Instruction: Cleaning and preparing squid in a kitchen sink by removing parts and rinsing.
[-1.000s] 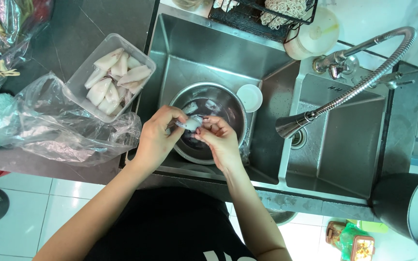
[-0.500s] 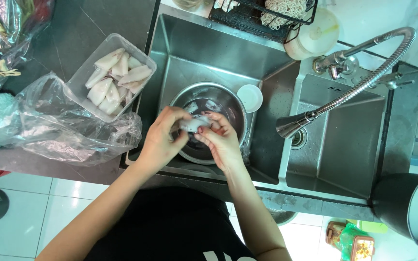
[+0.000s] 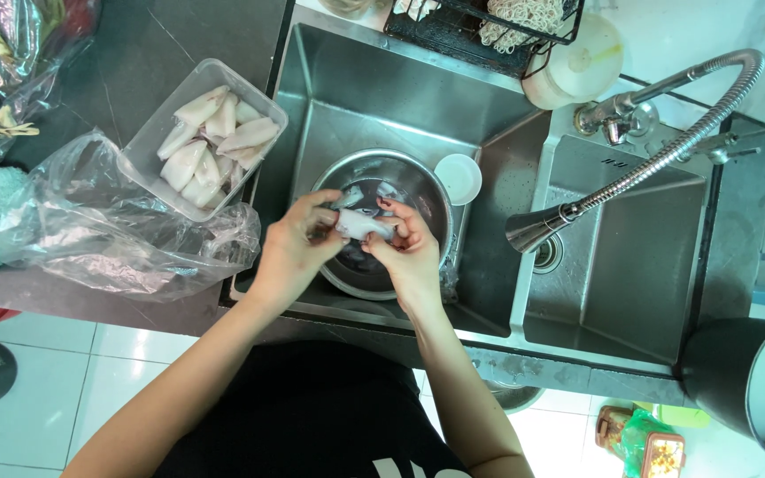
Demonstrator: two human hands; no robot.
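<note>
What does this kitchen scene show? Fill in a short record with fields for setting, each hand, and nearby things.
Setting: steel sink in a dark counter
Left hand: grips one end of a pale squid
Right hand: grips the squid's other end
Below hands: metal bowl with more pieces in water
Left of sink: tub of white squid pieces, clear bag
Right: faucet with spring hose

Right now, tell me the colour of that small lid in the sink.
White lid, clearest in the head view.
</note>
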